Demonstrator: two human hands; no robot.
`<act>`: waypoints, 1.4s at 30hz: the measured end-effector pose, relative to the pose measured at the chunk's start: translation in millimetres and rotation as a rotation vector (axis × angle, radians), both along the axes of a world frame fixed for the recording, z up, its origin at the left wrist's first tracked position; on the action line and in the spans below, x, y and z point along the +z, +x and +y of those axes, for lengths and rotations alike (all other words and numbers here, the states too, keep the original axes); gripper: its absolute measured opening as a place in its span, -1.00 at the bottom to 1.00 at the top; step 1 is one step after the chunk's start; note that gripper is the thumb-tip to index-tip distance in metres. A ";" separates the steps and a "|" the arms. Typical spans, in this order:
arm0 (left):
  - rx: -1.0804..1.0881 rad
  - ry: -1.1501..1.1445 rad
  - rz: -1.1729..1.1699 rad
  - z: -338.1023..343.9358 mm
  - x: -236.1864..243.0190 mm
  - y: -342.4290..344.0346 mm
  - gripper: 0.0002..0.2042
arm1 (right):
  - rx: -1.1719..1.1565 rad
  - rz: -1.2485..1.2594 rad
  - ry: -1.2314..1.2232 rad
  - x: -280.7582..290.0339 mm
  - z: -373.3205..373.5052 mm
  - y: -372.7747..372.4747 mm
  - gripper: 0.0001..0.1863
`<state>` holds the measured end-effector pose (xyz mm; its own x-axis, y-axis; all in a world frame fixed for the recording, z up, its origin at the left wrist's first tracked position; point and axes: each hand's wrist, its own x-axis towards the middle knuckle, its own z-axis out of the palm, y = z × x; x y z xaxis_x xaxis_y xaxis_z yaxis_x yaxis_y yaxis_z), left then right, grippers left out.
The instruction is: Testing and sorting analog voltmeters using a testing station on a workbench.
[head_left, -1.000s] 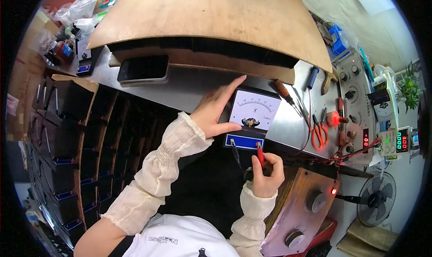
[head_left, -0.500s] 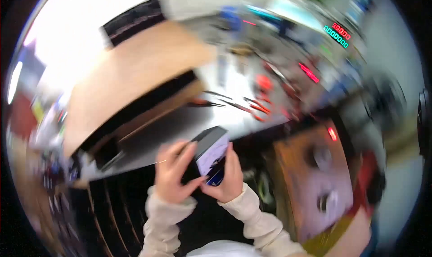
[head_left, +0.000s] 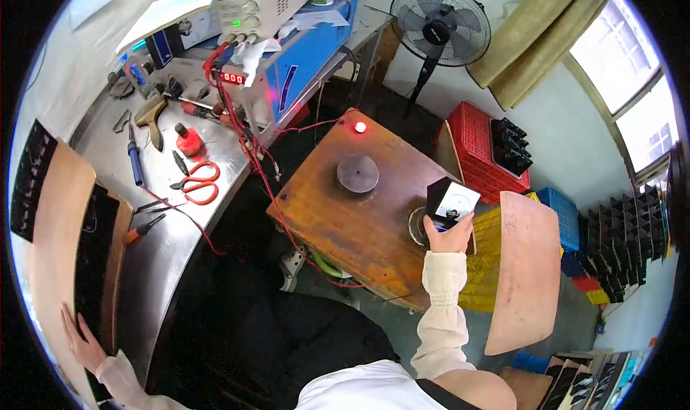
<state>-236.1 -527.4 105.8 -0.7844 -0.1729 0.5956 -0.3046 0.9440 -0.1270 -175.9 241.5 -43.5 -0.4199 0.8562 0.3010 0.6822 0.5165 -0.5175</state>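
Observation:
In my right hand [head_left: 451,234] is an analog panel meter [head_left: 454,199], a black box with a white dial face. I grip it by its lower end, over the right side of a brown wooden table [head_left: 316,187]. A round metal-rimmed piece [head_left: 417,227] stands right beside it, partly hidden by the meter and my hand. Farther left on the same table is a dark round disc-topped block [head_left: 358,174]. Far to the left, my left hand [head_left: 85,344] rests with fingers apart on a pale wooden board [head_left: 65,266].
The metal bench [head_left: 172,245] carries orange-handled scissors [head_left: 201,183], a red bottle [head_left: 189,141], a soldering iron [head_left: 135,158] and a power supply [head_left: 255,4]. Red wires [head_left: 267,187] run to the table, where a red lamp [head_left: 360,127] glows. Crates [head_left: 471,151] and a fan [head_left: 438,33] stand beyond.
My view has swung right. The meter, held between both hands before, is now in my right hand alone over the wooden table; my left hand has moved away to the board.

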 end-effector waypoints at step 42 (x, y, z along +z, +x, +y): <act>-0.466 0.244 0.095 294.3 -56.4 18.1 -0.88 | -0.127 -0.096 0.203 -10.4 -7.6 -16.0 0.28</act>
<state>-218.0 -233.1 49.4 -0.7554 0.0385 0.6541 0.1548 0.9805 0.1210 -191.9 233.9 -53.9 -0.3478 0.8302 0.4356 0.7894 0.5100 -0.3417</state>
